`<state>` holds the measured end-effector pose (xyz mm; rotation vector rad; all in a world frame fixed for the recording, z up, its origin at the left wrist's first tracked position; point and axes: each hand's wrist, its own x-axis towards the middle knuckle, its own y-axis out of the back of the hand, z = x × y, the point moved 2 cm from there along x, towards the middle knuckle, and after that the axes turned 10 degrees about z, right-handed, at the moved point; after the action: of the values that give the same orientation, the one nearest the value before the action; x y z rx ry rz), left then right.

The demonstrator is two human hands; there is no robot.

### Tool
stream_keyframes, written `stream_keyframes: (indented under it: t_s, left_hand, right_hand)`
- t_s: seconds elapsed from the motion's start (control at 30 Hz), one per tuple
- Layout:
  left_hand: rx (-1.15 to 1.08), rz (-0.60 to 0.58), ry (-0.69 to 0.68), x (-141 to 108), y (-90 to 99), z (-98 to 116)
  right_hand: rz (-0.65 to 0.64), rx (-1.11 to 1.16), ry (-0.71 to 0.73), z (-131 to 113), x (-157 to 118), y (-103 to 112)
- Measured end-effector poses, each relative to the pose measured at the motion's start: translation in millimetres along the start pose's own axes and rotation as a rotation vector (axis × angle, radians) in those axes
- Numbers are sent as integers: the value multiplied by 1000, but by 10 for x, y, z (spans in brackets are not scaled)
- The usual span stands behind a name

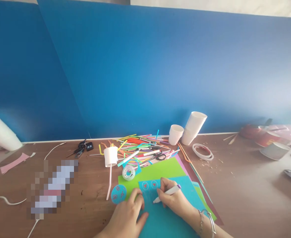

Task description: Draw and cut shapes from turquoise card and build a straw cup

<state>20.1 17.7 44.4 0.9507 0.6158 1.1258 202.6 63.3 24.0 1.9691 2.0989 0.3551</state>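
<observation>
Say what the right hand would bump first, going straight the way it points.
Probably the left hand, just across the blue paper from the right hand, though it might pass over; depth is unclear.

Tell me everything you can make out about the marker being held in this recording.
The marker is slim and white, plastic by its look, with a purple upper end. The right hand grips it, fingers hiding part of the barrel. It slants, its pale tip pointing down and leftward at the blue sheet, below two drawn circles; whether the tip touches the paper is unclear.
</observation>
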Motion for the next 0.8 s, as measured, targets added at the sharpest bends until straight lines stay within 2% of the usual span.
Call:
stream_keyframes:
  t_s: [0.23,0.8]
  left_hand:
    - [7,-1,9,1,-7,6]
    - [41,13,4,0,23,34]
  right_hand:
    - [-22,-32,-11,0,-7,-8]
    - [98,-76,-18,-18,9,-21]
